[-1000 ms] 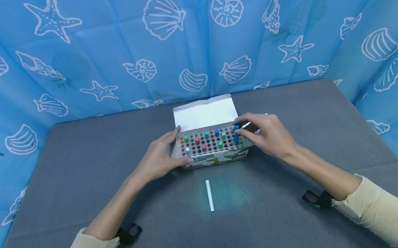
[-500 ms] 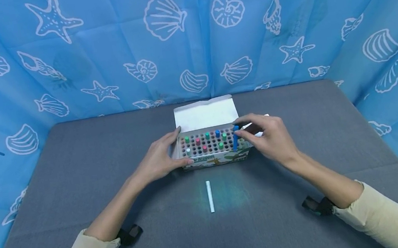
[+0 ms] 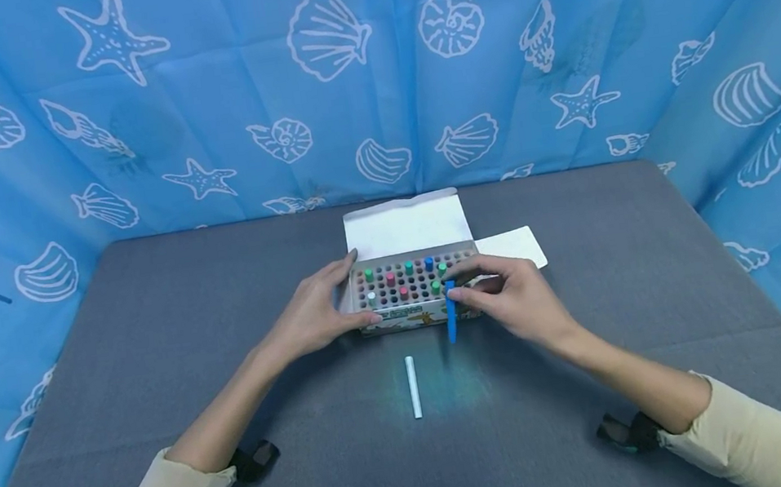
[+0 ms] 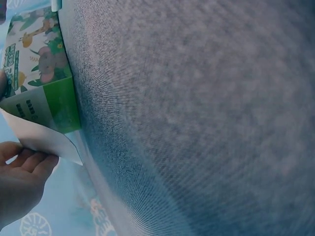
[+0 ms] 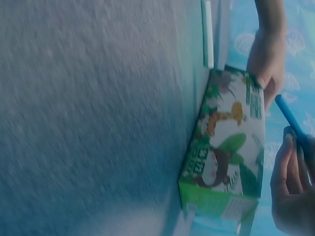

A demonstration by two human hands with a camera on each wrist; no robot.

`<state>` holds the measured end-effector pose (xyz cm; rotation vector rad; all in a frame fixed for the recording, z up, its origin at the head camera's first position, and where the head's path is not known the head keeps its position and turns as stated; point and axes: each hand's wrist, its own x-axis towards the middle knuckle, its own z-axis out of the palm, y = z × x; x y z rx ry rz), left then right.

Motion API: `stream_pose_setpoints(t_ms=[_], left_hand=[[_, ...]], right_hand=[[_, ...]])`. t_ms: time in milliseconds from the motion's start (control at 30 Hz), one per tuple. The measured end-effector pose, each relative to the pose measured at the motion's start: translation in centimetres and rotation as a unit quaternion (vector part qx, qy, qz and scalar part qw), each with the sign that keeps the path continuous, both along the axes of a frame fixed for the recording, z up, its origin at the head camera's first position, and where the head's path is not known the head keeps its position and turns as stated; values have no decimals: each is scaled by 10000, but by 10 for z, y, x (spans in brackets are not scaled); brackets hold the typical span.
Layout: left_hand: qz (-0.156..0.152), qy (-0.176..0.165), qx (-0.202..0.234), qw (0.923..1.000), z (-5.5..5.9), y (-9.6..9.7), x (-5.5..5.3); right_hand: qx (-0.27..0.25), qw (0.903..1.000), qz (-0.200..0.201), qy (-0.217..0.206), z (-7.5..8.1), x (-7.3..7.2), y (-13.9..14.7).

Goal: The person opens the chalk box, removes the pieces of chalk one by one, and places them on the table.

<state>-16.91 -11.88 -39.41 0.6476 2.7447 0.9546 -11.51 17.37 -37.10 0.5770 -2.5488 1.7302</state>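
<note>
A cardboard chalk box [image 3: 401,322] with animal pictures stands at mid-table. Its top is a perforated insert with several chalk ends in green, red, blue and white. My left hand [image 3: 310,307] holds the box's left end, thumb at the front corner and fingers behind; in the left wrist view, fingertips touch a white end flap [image 4: 42,135]. Between thumb and fingertips, my right hand [image 3: 517,301] pinches a blue chalk stick [image 3: 451,318] by its upper end. The stick points downward in front of the box's right part, apart from the table in the right wrist view.
One white chalk stick [image 3: 413,389] lies on the grey cloth-covered table [image 3: 230,264] in front of the box. The box's white lid [image 3: 406,226] stands raised at the back. Another white flap [image 3: 515,247] sticks out right. A blue shell-patterned curtain [image 3: 368,74] surrounds the table.
My right hand has drawn the blue chalk stick out of the insert and brought it leftward and toward me, past the box's front edge. The left hand keeps its hold.
</note>
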Motion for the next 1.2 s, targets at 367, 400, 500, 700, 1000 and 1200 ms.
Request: stream_pose_setpoints(t_ms=[367,400,500,700,1000,1200], left_hand=[[33,-23,2,10000,0,-1,0],[31,-17,4,10000,0,0,-1],[27,-11,-1,10000,0,1,-1],[76,-100,-33,9999,1,1,0],[37,-170,-85,9998,2,3,0],[117,-169,-98,9997,3,2,1]], right_hand=[[-163,9917,263,-1251,-11,10,-16],[-164,9906,271,-1334,-13,10,-17],[-273,9876,339,-1509,-20,11,-19],[-385,9793,469,-1929,-34,14,-26],[-163,9691,548,-2398,-45,17,-29],[-158,9631,644,-2607,-49,16,-30]])
